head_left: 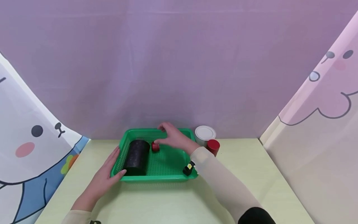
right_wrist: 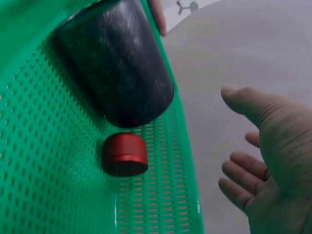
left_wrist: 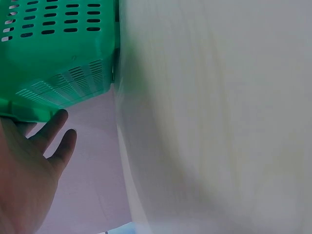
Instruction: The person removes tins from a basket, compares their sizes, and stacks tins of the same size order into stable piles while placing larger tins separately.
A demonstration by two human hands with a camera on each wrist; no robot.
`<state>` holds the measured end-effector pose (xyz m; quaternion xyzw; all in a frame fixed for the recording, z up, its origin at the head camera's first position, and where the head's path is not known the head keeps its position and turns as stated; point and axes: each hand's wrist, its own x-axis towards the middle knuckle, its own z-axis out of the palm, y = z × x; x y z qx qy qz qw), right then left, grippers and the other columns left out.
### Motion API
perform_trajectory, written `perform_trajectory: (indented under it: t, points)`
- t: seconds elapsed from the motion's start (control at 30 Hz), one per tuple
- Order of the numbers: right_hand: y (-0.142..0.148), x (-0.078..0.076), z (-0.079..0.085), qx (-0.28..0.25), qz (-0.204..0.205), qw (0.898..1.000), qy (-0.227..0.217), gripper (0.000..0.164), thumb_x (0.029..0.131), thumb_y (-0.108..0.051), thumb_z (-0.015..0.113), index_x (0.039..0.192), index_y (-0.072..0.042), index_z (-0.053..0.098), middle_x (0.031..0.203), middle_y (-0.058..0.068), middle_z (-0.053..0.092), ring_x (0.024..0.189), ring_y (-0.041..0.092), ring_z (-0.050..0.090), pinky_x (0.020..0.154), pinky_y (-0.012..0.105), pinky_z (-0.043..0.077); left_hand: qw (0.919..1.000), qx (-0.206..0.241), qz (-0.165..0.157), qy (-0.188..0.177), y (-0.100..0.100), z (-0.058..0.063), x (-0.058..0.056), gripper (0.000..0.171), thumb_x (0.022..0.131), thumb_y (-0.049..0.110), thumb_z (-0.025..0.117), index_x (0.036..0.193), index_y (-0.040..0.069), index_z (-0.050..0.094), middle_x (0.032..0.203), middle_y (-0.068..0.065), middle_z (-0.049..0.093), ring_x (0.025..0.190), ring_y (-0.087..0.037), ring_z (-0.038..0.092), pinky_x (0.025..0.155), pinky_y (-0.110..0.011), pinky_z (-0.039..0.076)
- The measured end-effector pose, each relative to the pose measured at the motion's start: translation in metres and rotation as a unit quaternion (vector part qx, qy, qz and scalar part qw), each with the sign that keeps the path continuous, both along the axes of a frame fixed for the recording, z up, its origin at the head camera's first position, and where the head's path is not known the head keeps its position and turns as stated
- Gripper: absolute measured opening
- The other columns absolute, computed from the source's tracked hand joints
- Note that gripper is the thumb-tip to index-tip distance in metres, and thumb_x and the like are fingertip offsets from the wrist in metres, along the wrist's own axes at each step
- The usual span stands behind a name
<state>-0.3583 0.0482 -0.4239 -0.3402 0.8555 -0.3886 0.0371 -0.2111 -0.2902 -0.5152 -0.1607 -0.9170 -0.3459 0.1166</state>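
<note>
A green plastic basket point(head_left: 167, 178) with slotted walls stands on the table. My left hand point(head_left: 104, 177) rests against its left side, fingers fairly straight along the outside of the rim and the thumb at the front left corner. Inside lies a large black cylinder point(head_left: 136, 157) on its side. Close to its right is a small red cylinder point(right_wrist: 125, 153) with a shiny band, on the basket floor. Above the basket, my right hand point(head_left: 176, 137) has thumb and fingers spread apart, nothing between them; in the head view its thumb is nearest the red cylinder.
Just right of the basket stand a can with a white lid point(head_left: 205, 133) and a smaller red-topped cylinder point(head_left: 213, 146), partly behind the right forearm. The pale table point(head_left: 156, 205) ends at a purple backdrop point(head_left: 179, 71), with printed cloths at both sides.
</note>
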Motion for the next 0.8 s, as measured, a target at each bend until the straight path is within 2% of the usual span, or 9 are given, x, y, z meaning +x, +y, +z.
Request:
perform_trajectory:
  t: [0.2,0.37,0.6,0.8]
  points:
    - [-0.004,-0.02,-0.014,-0.004,0.001,1.0,-0.005,0.064,0.1,-0.033,0.086,0.148,-0.002,0.058,0.145,0.017,0.06,0.133,0.032,0.058,0.111,0.045,0.052,1.0,0.002,0.0,0.005,0.001,-0.002,0.0,0.095,0.105,0.035,0.076,0.179,0.015,0.021,0.185,-0.007,0.017,0.163,-0.052,0.026,0.112,-0.086,0.036]
    - [-0.006,-0.029,-0.024,-0.002,0.019,1.0,0.001,0.061,0.098,-0.029,0.088,0.146,-0.003,0.061,0.143,0.014,0.063,0.131,0.028,0.06,0.111,0.044,0.053,1.0,0.004,-0.001,0.007,0.002,-0.002,0.0,0.094,0.104,0.034,0.076,0.178,0.014,0.022,0.185,-0.006,0.017,0.163,-0.052,0.026,0.111,-0.086,0.036]
    - [-0.01,-0.034,-0.041,0.043,0.037,0.998,-0.001,0.061,0.1,-0.025,0.087,0.151,-0.004,0.061,0.149,0.011,0.063,0.136,0.03,0.061,0.111,0.042,0.054,1.0,0.003,-0.001,0.009,0.002,-0.004,0.0,0.095,0.104,0.033,0.077,0.178,0.014,0.022,0.185,-0.006,0.017,0.163,-0.052,0.026,0.112,-0.086,0.037]
    - [-0.016,-0.034,-0.043,0.092,0.044,0.995,0.023,0.059,0.1,-0.027,0.086,0.152,-0.009,0.062,0.151,0.005,0.063,0.137,0.024,0.061,0.112,0.038,0.053,1.0,-0.001,0.002,0.009,0.002,-0.001,0.001,0.094,0.105,0.034,0.076,0.178,0.014,0.021,0.185,-0.004,0.016,0.163,-0.052,0.026,0.111,-0.086,0.037]
